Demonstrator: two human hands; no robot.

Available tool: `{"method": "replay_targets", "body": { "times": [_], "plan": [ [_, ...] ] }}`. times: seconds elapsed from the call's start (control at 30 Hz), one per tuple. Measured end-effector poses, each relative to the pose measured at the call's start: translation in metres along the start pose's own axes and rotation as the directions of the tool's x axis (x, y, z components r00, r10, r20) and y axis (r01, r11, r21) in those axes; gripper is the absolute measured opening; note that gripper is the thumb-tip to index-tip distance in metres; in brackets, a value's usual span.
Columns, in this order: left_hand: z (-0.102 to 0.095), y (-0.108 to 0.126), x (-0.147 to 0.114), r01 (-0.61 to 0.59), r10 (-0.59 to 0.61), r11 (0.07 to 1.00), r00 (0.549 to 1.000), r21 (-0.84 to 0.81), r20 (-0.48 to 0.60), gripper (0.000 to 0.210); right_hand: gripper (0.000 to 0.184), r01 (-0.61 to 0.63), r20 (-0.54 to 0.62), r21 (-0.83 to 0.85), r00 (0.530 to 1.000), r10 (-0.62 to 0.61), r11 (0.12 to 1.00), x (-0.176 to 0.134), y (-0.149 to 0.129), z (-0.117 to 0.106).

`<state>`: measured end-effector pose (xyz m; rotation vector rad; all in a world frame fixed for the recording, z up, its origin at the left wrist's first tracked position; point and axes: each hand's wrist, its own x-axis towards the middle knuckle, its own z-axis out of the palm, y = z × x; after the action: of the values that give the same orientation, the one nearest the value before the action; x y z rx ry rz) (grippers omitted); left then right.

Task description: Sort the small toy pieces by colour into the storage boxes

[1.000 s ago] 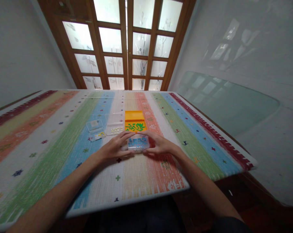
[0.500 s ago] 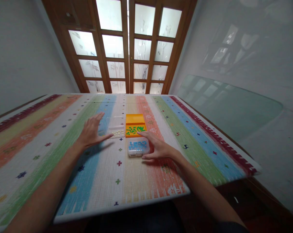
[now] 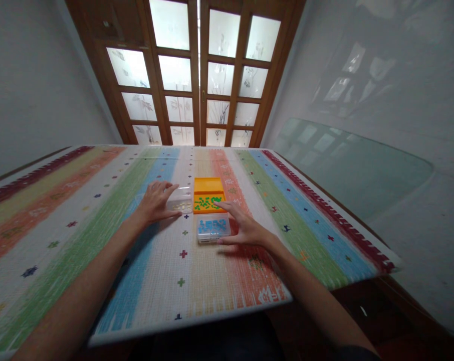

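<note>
My left hand [image 3: 155, 203] is at the left end of an opened clear plastic box [image 3: 186, 192] with small cream pieces in it. Its thumb and fingers are spread apart, thumb by the near edge; whether they touch the box I cannot tell. My right hand [image 3: 245, 226] is also spread, at the right end of a clear case [image 3: 213, 228] of small blue pieces. Its thumb lies by the case's near right corner. The index fingertip reaches over the right side of an opened yellow box [image 3: 208, 184], which holds small green pieces [image 3: 206, 203].
The boxes stand close together on a striped tablecloth [image 3: 167, 281], whose front edge runs near my body. Wooden doors with glass panes [image 3: 200, 70] rise beyond the table. A pale glass panel [image 3: 347, 165] leans by the wall on the right.
My left hand has moved right and closer to the clear box with cream pieces, its thumb and fingers now around its left end. My right hand has hardly moved.
</note>
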<state>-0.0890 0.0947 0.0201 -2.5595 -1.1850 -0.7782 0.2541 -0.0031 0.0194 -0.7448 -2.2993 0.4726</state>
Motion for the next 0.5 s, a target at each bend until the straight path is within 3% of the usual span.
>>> {"method": "replay_targets", "body": {
  "times": [0.1,0.23,0.37,0.5],
  "plan": [
    [-0.005,0.006,-0.001,0.013,0.0,0.997,0.986,-0.072,0.169,0.052,0.099,-0.005,-0.004,-0.013,1.0,0.005,1.0,-0.001,-0.001,0.0],
    [-0.009,0.013,-0.002,0.055,-0.019,0.992,0.955,-0.115,0.295,0.044,0.096,-0.008,-0.001,-0.027,1.0,0.008,1.0,-0.001,-0.002,-0.002],
    [-0.008,0.013,-0.003,0.047,-0.01,0.993,0.943,-0.105,0.333,0.049,0.093,0.01,0.0,-0.021,1.0,-0.01,1.0,-0.001,0.0,-0.002],
    [-0.005,0.012,-0.003,0.023,0.01,0.993,0.959,-0.111,0.285,0.048,0.093,0.009,-0.001,-0.017,1.0,-0.009,1.0,-0.001,0.002,-0.002]
  ]
}}
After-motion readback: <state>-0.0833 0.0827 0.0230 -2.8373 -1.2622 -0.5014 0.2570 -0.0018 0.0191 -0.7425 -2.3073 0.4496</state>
